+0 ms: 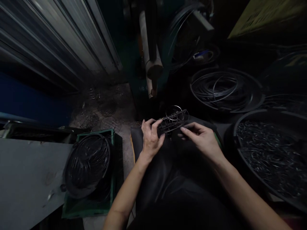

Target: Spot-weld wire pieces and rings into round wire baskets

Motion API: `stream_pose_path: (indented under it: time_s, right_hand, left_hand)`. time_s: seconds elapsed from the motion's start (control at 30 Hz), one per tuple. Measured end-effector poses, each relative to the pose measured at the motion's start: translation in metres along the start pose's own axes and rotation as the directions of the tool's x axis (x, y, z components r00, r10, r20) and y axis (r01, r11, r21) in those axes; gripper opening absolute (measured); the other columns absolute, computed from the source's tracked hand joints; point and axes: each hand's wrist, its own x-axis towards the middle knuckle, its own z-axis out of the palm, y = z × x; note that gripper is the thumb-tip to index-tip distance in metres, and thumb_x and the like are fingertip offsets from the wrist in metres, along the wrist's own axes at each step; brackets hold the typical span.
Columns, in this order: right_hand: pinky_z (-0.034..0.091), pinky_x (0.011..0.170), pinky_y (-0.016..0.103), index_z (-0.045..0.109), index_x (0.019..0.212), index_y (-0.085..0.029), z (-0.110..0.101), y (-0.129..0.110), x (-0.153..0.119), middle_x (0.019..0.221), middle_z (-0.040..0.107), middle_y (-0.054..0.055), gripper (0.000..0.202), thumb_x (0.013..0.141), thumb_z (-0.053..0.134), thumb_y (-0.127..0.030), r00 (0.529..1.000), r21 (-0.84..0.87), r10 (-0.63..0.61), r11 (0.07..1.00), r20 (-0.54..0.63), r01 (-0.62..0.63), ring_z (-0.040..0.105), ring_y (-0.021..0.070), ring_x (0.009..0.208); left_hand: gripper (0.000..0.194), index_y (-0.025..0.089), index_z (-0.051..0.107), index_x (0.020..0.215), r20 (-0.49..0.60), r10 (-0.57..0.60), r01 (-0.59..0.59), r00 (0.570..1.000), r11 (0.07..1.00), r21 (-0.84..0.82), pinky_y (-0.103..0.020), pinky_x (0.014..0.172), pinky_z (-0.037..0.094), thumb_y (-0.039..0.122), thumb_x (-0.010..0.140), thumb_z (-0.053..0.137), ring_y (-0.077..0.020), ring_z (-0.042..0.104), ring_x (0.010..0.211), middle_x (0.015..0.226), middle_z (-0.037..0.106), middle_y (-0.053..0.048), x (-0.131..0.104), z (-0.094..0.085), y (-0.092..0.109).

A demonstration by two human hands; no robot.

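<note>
wire frame [173, 120] held up ahead of the lap, near centre of view; clock directions read from it. left hand [151, 137] at its 8, clamped on the near-left end, fingers over the top, thumb under. right hand [203, 137] at 4, thumb and forefinger nearly together by the near edge; cannot tell whether they pinch a wire. a bright ring [173, 106] shows at 12; part of the frame or behind it, cannot tell.

handling, by judgement: light, thin wire, springy; long sides stiff enough to carry it, single wires likely to bend under a squeeze. smooth metal, may slide; cut ends could prick. best hold: the outer long wires, one hand per end, not the inner ones.

edges: machine [154, 69] juts in toward 11, its lower tip close above; lifting that way risks a knock. coil tub [260, 101] at 2, scrap tub [237, 140] at 4, rim near the right forearm. crate [112, 179] with basin [80, 194] at 8, well apart. room for turning seems best toward 6, over the apron [177, 182].
</note>
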Motion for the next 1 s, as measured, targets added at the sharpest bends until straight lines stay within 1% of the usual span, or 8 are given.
stream_pose_path:
  time_s: [0.17,0.3,0.37,0.47,0.57,0.67,0.83,1.0]
  right_hand:
    - [0.055,0.060,0.026,0.063,0.077,-0.016,0.016,0.011,0.014,0.070,0.068,0.004,0.038,0.065,0.075,-0.050,0.999,-0.025,-0.043,0.999,-0.004,0.043,0.066,0.0163,0.063]
    - [0.053,0.065,0.027,0.067,0.085,-0.017,0.030,0.020,0.019,0.079,0.069,0.004,0.032,0.075,0.066,-0.048,0.966,-0.210,-0.248,0.951,-0.076,0.228,0.066,0.0173,0.070]
    - [0.052,0.065,0.027,0.068,0.086,-0.018,0.036,0.024,0.021,0.079,0.069,0.003,0.029,0.080,0.063,-0.046,0.927,-0.312,-0.359,0.898,-0.108,0.311,0.065,0.0157,0.067]
    - [0.051,0.069,0.026,0.068,0.085,-0.019,0.044,0.029,0.026,0.079,0.069,0.001,0.023,0.083,0.061,-0.040,0.842,-0.429,-0.523,0.796,-0.131,0.428,0.064,0.0143,0.067]
    - [0.051,0.072,0.025,0.068,0.085,-0.018,0.051,0.033,0.034,0.079,0.069,0.001,0.018,0.085,0.060,-0.034,0.749,-0.482,-0.654,0.693,-0.106,0.536,0.063,0.0138,0.069]
    - [0.051,0.070,0.025,0.067,0.087,-0.018,0.055,0.034,0.043,0.079,0.068,0.002,0.014,0.085,0.060,-0.029,0.673,-0.514,-0.737,0.604,-0.068,0.609,0.063,0.0135,0.070]
    - [0.051,0.068,0.024,0.066,0.087,-0.017,0.061,0.035,0.057,0.078,0.067,0.002,0.010,0.085,0.061,-0.025,0.593,-0.538,-0.804,0.518,-0.041,0.665,0.063,0.0127,0.069]
    - [0.051,0.068,0.024,0.066,0.089,-0.017,0.066,0.034,0.068,0.079,0.067,0.002,0.010,0.086,0.059,-0.023,0.561,-0.550,-0.828,0.478,-0.020,0.685,0.063,0.0129,0.069]
  left_hand:
    - [0.057,0.020,0.041,0.124,-0.018,0.027,-0.027,0.999,0.999,0.028,-0.056,0.108,0.032,0.012,0.071,0.064,-0.0234,0.049,0.111,0.113,0.045,-0.009,0.004,0.000,-0.007]
    - [0.059,0.019,0.041,0.124,-0.039,0.032,-0.032,0.999,0.999,0.022,-0.057,0.107,0.032,0.012,0.070,0.065,-0.0232,0.049,0.109,0.113,0.046,-0.010,0.006,0.000,-0.013]
    - [0.059,0.020,0.040,0.123,-0.056,0.021,-0.020,0.998,1.000,0.009,-0.057,0.107,0.032,0.012,0.071,0.065,-0.0231,0.050,0.110,0.113,0.046,-0.009,0.008,0.001,-0.017]
    - [0.058,0.021,0.040,0.123,-0.085,0.014,-0.016,0.996,1.000,-0.019,-0.058,0.107,0.032,0.012,0.071,0.064,-0.0229,0.050,0.109,0.111,0.047,-0.008,0.012,0.000,-0.023]
    - [0.057,0.021,0.040,0.123,-0.107,0.018,-0.022,0.994,0.999,-0.033,-0.058,0.107,0.032,0.012,0.072,0.064,-0.0226,0.051,0.109,0.112,0.047,-0.008,0.015,0.001,-0.030]
    - [0.057,0.020,0.040,0.123,-0.127,0.027,-0.032,0.992,0.999,-0.035,-0.058,0.107,0.032,0.013,0.072,0.064,-0.0227,0.051,0.109,0.112,0.047,-0.008,0.018,0.003,-0.037]
    - [0.054,0.020,0.041,0.123,-0.157,0.048,-0.055,0.986,0.998,-0.040,-0.057,0.106,0.034,0.017,0.074,0.063,-0.0220,0.050,0.109,0.112,0.046,-0.009,0.025,0.008,-0.050]
    - [0.054,0.019,0.040,0.124,-0.177,0.059,-0.073,0.982,0.995,-0.070,-0.058,0.108,0.031,0.018,0.076,0.063,-0.0216,0.049,0.110,0.112,0.048,-0.009,0.031,0.012,-0.061]
